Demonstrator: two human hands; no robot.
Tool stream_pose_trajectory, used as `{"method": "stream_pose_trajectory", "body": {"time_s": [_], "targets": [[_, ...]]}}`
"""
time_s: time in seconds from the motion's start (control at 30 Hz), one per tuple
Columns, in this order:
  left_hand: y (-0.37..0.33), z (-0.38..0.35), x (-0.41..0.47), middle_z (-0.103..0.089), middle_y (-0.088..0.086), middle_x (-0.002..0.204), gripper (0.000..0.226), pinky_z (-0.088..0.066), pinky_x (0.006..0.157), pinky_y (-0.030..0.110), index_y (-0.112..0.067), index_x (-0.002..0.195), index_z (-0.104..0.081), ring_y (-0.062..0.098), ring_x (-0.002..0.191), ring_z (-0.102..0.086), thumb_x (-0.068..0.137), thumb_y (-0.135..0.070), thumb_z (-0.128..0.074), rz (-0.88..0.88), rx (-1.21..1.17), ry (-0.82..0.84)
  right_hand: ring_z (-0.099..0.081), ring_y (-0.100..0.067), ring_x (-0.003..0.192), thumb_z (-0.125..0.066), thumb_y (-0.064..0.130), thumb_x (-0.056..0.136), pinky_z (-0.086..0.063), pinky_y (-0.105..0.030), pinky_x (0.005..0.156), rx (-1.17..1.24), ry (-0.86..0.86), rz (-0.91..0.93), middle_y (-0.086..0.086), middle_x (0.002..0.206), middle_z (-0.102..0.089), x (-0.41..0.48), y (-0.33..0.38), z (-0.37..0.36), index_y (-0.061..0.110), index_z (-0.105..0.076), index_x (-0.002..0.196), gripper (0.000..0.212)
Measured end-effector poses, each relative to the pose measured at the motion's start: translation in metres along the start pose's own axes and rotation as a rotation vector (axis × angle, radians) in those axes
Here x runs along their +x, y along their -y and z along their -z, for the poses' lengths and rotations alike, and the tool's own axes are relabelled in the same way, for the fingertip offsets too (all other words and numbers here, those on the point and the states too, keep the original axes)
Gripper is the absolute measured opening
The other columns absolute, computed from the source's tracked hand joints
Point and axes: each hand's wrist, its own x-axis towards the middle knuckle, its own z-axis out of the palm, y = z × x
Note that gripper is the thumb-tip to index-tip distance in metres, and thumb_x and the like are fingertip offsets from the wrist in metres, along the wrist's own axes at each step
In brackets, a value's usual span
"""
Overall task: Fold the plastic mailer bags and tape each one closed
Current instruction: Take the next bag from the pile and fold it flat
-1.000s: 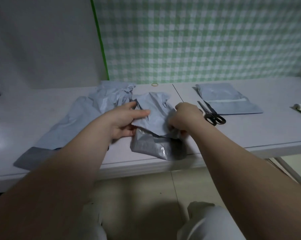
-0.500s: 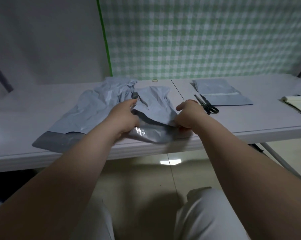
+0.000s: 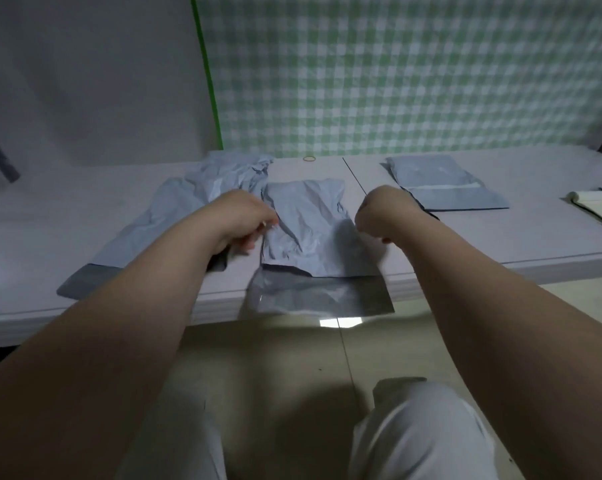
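Your left hand (image 3: 242, 220) and right hand (image 3: 379, 216) sit curled at the two side edges of the mailer (image 3: 306, 230); whether either one pinches the plastic cannot be told. A second ago you held it bunched between them. Now it lies spread on the table (image 3: 500, 244), dark flap hanging over the near edge, likely ready to fold. Loose mailers (image 3: 188, 199) crowd your left. Finished ones (image 3: 438, 181) and half-hidden scissors (image 3: 431, 213) lie right. No tape shows.

No legible text, label, brand, number or sign appears on the centre mailer bag (image 3: 306, 226), the table (image 3: 500, 240) or the checked backdrop (image 3: 396, 81).
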Motion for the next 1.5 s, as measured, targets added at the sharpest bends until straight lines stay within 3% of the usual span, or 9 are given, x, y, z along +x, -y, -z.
{"method": "stream_pose_trajectory", "body": {"time_s": [0.23, 0.37, 0.57, 0.7, 0.83, 0.93, 1.03, 1.17, 1.5], "targets": [[-0.020, -0.014, 0.086, -0.052, 0.005, 0.092, 0.034, -0.040, 0.057, 0.022, -0.019, 0.106, -0.058, 0.016, 0.072, -0.049, 0.094, 0.004, -0.036, 0.014, -0.261, -0.104, -0.059, -0.036, 0.104, -0.042, 0.000, 0.087, -0.052, -0.035, 0.082, 0.460, -0.143, 0.015, -0.017, 0.112, -0.064, 0.060, 0.028, -0.005, 0.000, -0.063, 0.113, 0.033], [-0.024, -0.014, 0.111, -0.052, 0.014, 0.111, 0.043, -0.049, 0.069, 0.030, -0.008, 0.126, -0.055, 0.024, 0.089, -0.054, 0.094, 0.010, -0.033, 0.066, -0.332, -0.086, -0.053, -0.034, 0.100, -0.042, -0.003, 0.091, -0.039, -0.025, 0.069, 0.336, -0.016, -0.012, -0.013, 0.094, -0.056, 0.081, 0.042, -0.007, 0.002, -0.053, 0.075, 0.020], [-0.025, -0.002, 0.121, -0.056, 0.011, 0.100, 0.051, -0.048, 0.082, 0.035, -0.004, 0.133, -0.050, 0.026, 0.085, -0.058, 0.089, 0.017, -0.033, 0.113, -0.608, -0.002, -0.055, -0.021, 0.101, -0.042, -0.002, 0.088, -0.043, -0.024, 0.080, 0.781, -0.135, -0.055, -0.005, 0.111, -0.060, 0.124, 0.046, -0.020, 0.013, -0.063, 0.119, 0.040], [-0.020, -0.010, 0.127, -0.052, 0.008, 0.094, 0.042, -0.053, 0.059, 0.027, -0.006, 0.114, -0.058, 0.023, 0.078, -0.056, 0.084, 0.020, -0.044, 0.003, -0.650, -0.106, -0.046, -0.022, 0.129, -0.041, -0.005, 0.089, -0.035, -0.023, 0.102, 0.548, -0.182, -0.039, -0.004, 0.136, -0.054, 0.133, 0.037, -0.018, 0.009, -0.053, 0.133, 0.047], [-0.013, -0.015, 0.130, -0.055, 0.010, 0.075, 0.018, -0.049, 0.070, 0.034, -0.002, 0.084, -0.057, 0.023, 0.069, -0.057, 0.086, 0.012, -0.046, 0.067, -0.582, -0.153, -0.053, -0.030, 0.117, -0.044, 0.006, 0.091, -0.036, -0.025, 0.074, 0.326, -0.170, -0.077, -0.012, 0.112, -0.060, 0.123, 0.045, -0.018, 0.001, -0.055, 0.109, 0.022], [-0.016, -0.008, 0.125, -0.055, 0.013, 0.073, 0.021, -0.053, 0.052, 0.030, -0.004, 0.077, -0.055, 0.023, 0.060, -0.055, 0.094, 0.003, -0.044, 0.136, -0.638, -0.133, -0.052, -0.030, 0.117, -0.046, 0.009, 0.090, -0.035, -0.027, 0.074, 0.220, -0.184, -0.072, -0.013, 0.126, -0.054, 0.122, 0.045, -0.019, 0.004, -0.047, 0.124, 0.035], [-0.023, -0.004, 0.118, -0.057, 0.012, 0.063, 0.026, -0.051, 0.041, 0.027, -0.004, 0.073, -0.054, 0.021, 0.053, -0.056, 0.097, -0.001, -0.044, 0.162, -0.674, -0.064, -0.054, -0.027, 0.095, -0.047, 0.008, 0.090, -0.039, -0.024, 0.062, 0.078, -0.129, -0.051, -0.010, 0.099, -0.054, 0.118, 0.045, -0.017, 0.004, -0.054, 0.091, 0.008], [-0.022, 0.000, 0.118, -0.064, 0.012, 0.065, 0.016, -0.053, 0.079, 0.039, -0.004, 0.088, -0.057, 0.022, 0.064, -0.060, 0.098, -0.004, -0.045, 0.208, -0.734, 0.066, -0.058, -0.026, 0.099, -0.045, 0.005, 0.091, -0.036, -0.023, 0.068, 0.084, -0.233, 0.017, -0.009, 0.097, -0.059, 0.124, 0.044, -0.021, 0.004, -0.059, 0.092, 0.013], [-0.009, -0.013, 0.134, -0.056, 0.011, 0.126, 0.058, -0.054, 0.072, 0.027, -0.009, 0.141, -0.041, 0.021, 0.096, -0.060, 0.089, 0.017, -0.042, -0.014, -0.699, -0.052, -0.055, -0.031, 0.113, -0.043, 0.001, 0.088, -0.044, -0.033, 0.095, 0.110, -0.223, 0.146, -0.012, 0.122, -0.061, 0.147, 0.036, -0.023, 0.010, -0.063, 0.122, 0.041]]}}
